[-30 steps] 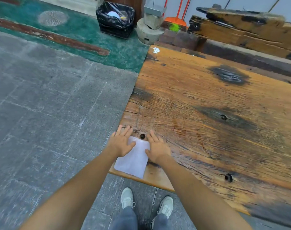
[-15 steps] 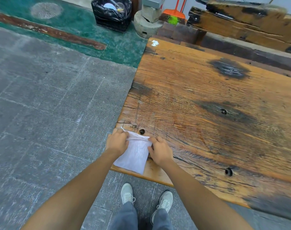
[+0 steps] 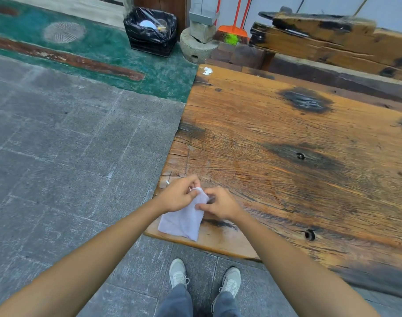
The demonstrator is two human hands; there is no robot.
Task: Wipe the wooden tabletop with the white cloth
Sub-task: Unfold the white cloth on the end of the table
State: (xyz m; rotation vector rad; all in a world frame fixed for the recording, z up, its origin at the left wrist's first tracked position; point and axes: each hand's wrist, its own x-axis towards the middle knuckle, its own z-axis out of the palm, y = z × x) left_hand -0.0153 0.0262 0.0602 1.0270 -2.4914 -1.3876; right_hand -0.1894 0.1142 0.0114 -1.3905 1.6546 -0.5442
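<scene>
Head view: white cloth (image 3: 184, 219) lies at the wooden desk's (image 3: 287, 161) near-left corner, around 7 o'clock. Left hand (image 3: 177, 195) and right hand (image 3: 220, 205) both pinch its far edge with curled fingers (image 3: 199, 206).

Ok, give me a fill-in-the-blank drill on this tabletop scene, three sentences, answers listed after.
1. Both the left hand and right hand pinch the ____ cloth.
2. The cloth lies at the near-left ____ of the wooden tabletop.
3. The bin on the green floor is lined with a ____ bag.

Missing words: white; corner; black
</scene>
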